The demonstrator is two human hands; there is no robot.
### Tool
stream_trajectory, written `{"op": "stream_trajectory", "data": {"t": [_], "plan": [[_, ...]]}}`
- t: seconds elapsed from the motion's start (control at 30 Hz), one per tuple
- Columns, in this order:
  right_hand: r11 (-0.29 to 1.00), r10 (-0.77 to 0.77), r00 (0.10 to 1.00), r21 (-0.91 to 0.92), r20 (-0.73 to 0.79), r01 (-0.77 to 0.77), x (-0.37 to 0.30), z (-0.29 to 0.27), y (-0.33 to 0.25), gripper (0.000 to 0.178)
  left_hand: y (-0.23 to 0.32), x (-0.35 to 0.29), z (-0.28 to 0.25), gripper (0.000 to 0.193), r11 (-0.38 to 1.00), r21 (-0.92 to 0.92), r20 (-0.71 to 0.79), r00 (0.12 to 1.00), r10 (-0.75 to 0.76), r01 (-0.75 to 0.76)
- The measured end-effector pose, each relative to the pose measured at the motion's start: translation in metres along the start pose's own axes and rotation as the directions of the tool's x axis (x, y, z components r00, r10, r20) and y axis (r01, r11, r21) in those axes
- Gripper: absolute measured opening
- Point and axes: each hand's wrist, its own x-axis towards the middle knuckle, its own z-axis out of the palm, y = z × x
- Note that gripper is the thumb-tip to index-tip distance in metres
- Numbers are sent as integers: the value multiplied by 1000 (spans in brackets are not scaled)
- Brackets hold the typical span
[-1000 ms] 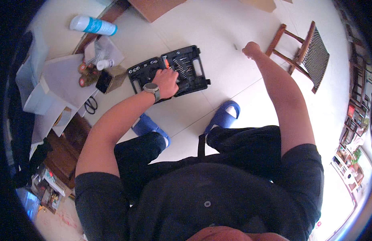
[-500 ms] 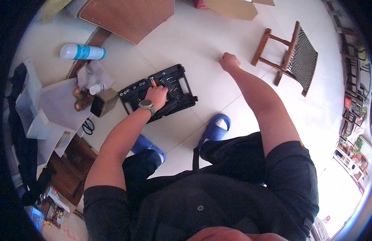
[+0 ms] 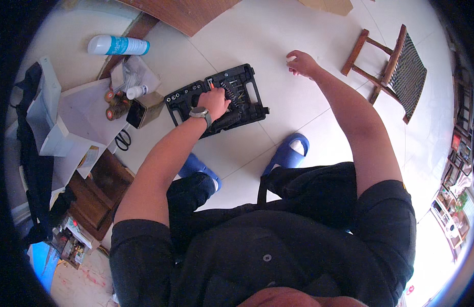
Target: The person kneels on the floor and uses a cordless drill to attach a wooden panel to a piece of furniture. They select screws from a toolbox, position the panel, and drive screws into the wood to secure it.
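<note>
An unfolded black tool case [image 3: 256, 117] lies on the floor in front of my feet, with small sockets [image 3: 174, 96] in its left half and rows of bits [image 3: 240, 92] in its right half. My left hand [image 3: 214, 103], with a watch at the wrist, reaches down into the middle of the case. Its fingers are bent together over the tools, and an orange piece [image 3: 212, 85] shows just beyond them. What they grip is hidden. To the right of the case, my right hand [image 3: 303, 65] hangs above the floor with curled fingers. A pale patch shows between them, too small to name.
At right stands a low wooden stool [image 3: 386, 77] with a woven seat. A white and blue spray can [image 3: 119, 45], a small white bottle [image 3: 137, 92] and a dark open box [image 3: 139, 115] are at left. A brown wooden panel [image 3: 191, 13] is at the far side.
The whole view has shifted, so the case and stool sit further right. My left hand stays in the case. The fingers of my right hand have turned and curl differently.
</note>
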Motion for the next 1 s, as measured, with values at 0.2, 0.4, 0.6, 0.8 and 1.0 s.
{"op": "stream_trajectory", "data": {"t": [0.2, 0.4, 0.6, 0.8, 1.0], "plan": [[978, 11, 983, 201, 185, -49, -2, 9, -24, 25, -50, 29, 95, 26, 989, 8, -191, 971, 147, -148], [932, -79, 955, 362, 286, -31, -10, 28, -55, 21, -63, 29, 89, 25, 996, -86, -94, 995, 24, -32], [944, -228, 942, -180, 246, 275, -17, 72, -80, 25, -14, -3, 6, 22, 996, -90, 46, 999, 10, -6], [563, -332, 870, -664, 364, 492, -53, 133, -97, 18, -28, 8, 27, 17, 997, -69, 35, 999, 27, -25], [390, -283, 888, -802, 363, 452, -51, 165, -76, 17, -20, 10, 14, 17, 999, -27, 83, 995, 50, -47]]}}
